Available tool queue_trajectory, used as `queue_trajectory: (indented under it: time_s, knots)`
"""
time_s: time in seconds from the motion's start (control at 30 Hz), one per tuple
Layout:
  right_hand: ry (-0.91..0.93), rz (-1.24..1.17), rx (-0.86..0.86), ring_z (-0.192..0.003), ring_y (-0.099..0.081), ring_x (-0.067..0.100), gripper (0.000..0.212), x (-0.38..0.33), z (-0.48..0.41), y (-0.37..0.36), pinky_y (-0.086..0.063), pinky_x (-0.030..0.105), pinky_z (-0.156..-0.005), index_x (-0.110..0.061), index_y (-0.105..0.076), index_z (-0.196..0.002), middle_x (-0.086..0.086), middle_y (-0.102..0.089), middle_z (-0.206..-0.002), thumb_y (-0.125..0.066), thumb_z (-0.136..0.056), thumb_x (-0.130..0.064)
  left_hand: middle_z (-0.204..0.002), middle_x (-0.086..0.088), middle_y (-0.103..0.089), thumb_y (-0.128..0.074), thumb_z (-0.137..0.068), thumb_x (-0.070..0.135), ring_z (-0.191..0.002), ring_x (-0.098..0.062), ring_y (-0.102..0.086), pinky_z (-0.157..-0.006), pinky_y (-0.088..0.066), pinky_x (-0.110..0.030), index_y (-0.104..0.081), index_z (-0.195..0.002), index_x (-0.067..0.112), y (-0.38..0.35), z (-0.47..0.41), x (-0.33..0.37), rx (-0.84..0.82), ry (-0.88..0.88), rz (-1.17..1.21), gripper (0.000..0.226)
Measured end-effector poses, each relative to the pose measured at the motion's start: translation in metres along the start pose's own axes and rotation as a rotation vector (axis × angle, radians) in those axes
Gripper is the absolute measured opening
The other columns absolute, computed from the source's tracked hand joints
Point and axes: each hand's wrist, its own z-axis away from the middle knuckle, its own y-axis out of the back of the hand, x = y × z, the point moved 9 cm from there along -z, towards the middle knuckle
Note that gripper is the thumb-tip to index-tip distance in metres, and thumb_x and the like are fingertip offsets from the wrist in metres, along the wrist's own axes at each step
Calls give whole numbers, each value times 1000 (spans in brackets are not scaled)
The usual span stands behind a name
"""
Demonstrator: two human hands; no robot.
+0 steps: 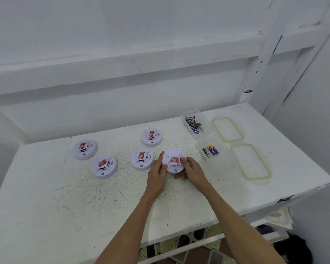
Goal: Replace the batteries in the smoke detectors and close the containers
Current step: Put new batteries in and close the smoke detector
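Observation:
Both my hands grip a white round smoke detector [173,162] with a red label, just above the white table. My left hand [157,173] holds its left edge; my right hand [191,169] holds its right side with the thumb on top. Several more detectors lie on the table: one beside my left hand [142,159], one behind it [151,137], and two at the left [85,149] [104,165]. A clear open container [196,123] holds several batteries. A nearer clear container [215,151] holds three batteries.
Two clear lids with green seals lie flat to the right of the containers, one at the back [228,129] and one nearer [251,161]. The table's [84,216] right edge runs just beyond them. White wall and shelf frame stand behind.

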Motion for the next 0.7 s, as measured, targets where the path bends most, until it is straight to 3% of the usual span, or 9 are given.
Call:
queue_trajectory:
  time_s: [0.7]
  knots:
    - [-3, -10, 2, -69, -75, 26, 35, 1, 0, 1, -59, 32, -65, -20, -61, -117, 4, -76, -95, -42, -103, -47, -156, 8, -46, -45, -110, 25, -139, -3, -43, -96, -34, 3, -38, -157, 22, 0, 1, 1, 0, 3, 6, 48]
